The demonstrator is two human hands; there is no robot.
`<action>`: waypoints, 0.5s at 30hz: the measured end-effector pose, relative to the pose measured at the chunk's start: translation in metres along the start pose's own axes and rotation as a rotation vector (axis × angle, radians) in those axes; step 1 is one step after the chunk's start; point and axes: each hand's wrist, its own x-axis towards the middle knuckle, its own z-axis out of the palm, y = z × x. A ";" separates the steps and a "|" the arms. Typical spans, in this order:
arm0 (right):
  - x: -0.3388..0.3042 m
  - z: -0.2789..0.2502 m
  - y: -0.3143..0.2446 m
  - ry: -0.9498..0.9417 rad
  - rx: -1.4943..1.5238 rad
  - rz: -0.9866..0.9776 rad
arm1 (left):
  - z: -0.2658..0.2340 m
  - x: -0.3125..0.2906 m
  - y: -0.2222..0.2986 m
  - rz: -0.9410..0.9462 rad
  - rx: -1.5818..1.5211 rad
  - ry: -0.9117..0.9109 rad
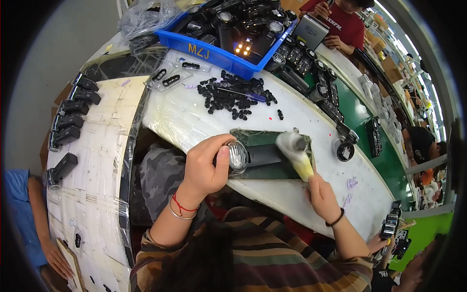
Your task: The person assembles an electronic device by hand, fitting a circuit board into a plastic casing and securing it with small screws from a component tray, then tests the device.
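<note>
My left hand [206, 163] is closed round the round, ribbed clear-and-silver head of a long black handheld device [266, 155]. The device lies on its side over a dark green mat [277, 173]. In my right hand [322, 195] is a small hammer [302, 163], gripped by its yellow handle. Its pale head is blurred by motion and hangs over the far end of the device, hiding that end; I cannot tell whether they touch.
Small black parts [228, 97] lie heaped beyond the mat, a blue screwdriver [255, 97] among them. A blue bin [209, 56] of black devices stands behind. More devices [73, 121] line the left table. A green conveyor belt [360, 113] runs at right; co-workers sit around.
</note>
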 end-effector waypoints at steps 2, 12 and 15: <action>0.007 -0.006 -0.012 -0.025 0.069 0.016 | -0.002 -0.002 -0.002 -0.021 0.008 0.006; 0.002 -0.006 -0.037 -0.149 0.224 -0.060 | 0.001 -0.005 0.002 -0.038 0.022 0.010; -0.002 0.002 -0.022 -0.239 0.128 -0.085 | 0.000 0.002 0.007 -0.076 0.006 -0.017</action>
